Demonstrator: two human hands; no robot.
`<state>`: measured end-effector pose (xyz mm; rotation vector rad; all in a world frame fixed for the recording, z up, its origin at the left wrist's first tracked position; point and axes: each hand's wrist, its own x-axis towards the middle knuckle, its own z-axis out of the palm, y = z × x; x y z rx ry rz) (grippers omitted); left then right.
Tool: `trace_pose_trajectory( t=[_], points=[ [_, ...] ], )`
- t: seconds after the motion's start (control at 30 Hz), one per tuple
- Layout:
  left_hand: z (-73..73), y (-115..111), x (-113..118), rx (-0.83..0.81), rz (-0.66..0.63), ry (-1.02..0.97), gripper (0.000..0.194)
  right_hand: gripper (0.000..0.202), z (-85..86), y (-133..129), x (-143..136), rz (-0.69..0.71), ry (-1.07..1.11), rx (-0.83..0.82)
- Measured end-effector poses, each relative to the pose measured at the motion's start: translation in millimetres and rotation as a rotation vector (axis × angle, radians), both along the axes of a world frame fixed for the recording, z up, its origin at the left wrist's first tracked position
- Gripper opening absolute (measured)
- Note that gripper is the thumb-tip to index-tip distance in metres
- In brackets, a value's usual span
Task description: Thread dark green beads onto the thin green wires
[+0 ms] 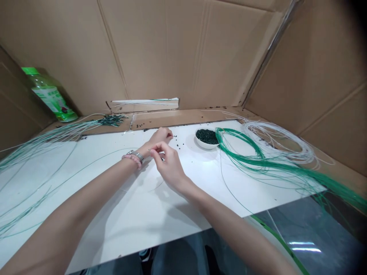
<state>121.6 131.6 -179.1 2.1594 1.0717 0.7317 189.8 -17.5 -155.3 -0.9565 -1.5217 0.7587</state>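
My left hand [161, 136] reaches past my right over the white board [137, 217], its fingers curled down beside a few loose dark beads [178, 145]; what it touches is hidden. A watch and a pink bracelet circle that wrist. My right hand [168, 162] is nearer, crossing close to the left wrist, with thumb and forefinger pinched on the tip of a thin strand [149, 150]. To the right, a white bowl [207, 146] holds dark green beads. Beside the bowl lies a loop of green strands [243, 154].
A coil of white strands [304, 152] lies at the right. Strands with dark beaded ends [111, 120] stretch along the left. A green-capped bottle [53, 99] leans against the cardboard wall [160, 53] at back left.
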Motion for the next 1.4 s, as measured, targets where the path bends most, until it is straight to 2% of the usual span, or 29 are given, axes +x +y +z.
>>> trace_pose_trajectory(
  t=[0.13, 0.23, 0.33, 0.47, 0.57, 0.63, 0.77, 0.83, 0.9, 1.0, 1.23, 1.4],
  points=[
    [1.3, -9.8, -4.7, -0.056, 0.058, -0.126, 0.024, 0.01, -1.7, 0.6, 0.7, -0.017, 0.019, -0.009],
    [10.9, -26.3, -20.1, -0.085, 0.12, -0.285, 0.021, 0.011, 0.3, -1.4, 0.4, -0.03, 0.038, -0.016],
    [37.5, -48.8, -44.3, -0.106, 0.159, -0.479, 0.025, 0.01, 5.2, -5.8, -0.4, -0.022, 0.056, -0.014],
    [92.8, -78.4, -77.2, -0.1, 0.164, -0.713, 0.029, 0.01, 16.5, -6.6, 0.7, -0.022, 0.085, 0.015],
    [133.7, -97.5, -94.4, -0.076, 0.142, -0.824, 0.032, 0.009, 38.3, -3.1, 0.4, -0.009, 0.112, 0.074],
    [155.3, -109.2, -102.1, -0.054, 0.103, -0.875, 0.034, 0.009, 62.7, -3.4, -3.0, 0.015, 0.124, 0.133],
    [182.2, -129.0, -113.1, 0.035, -0.04, -0.967, 0.027, 0.004, 124.4, -14.6, -19.7, 0.055, 0.121, 0.283],
    [189.4, -135.8, -118.4, 0.074, -0.096, -0.957, 0.023, 0.005, 152.0, -22.2, -31.5, 0.044, 0.096, 0.41],
    [194.4, -140.4, -123.8, 0.089, -0.133, -0.95, 0.021, 0.008, 172.2, -28.4, -43.7, 0.015, 0.062, 0.487],
    [199.5, -143.8, -131.1, 0.093, -0.184, -1.001, 0.015, 0.009, 187.0, -33.7, -59.8, -0.019, 0.036, 0.525],
    [203.1, -137.3, -148.0, 0.05, -0.252, -1.078, 0.006, 0.012, 184.2, -26.5, -79.9, -0.016, -0.031, 0.528],
    [203.1, -126.9, -156.9, -0.041, -0.307, -1.133, 0.006, 0.018, 181.0, -18.3, -86.3, -0.018, -0.058, 0.622]
  ],
)
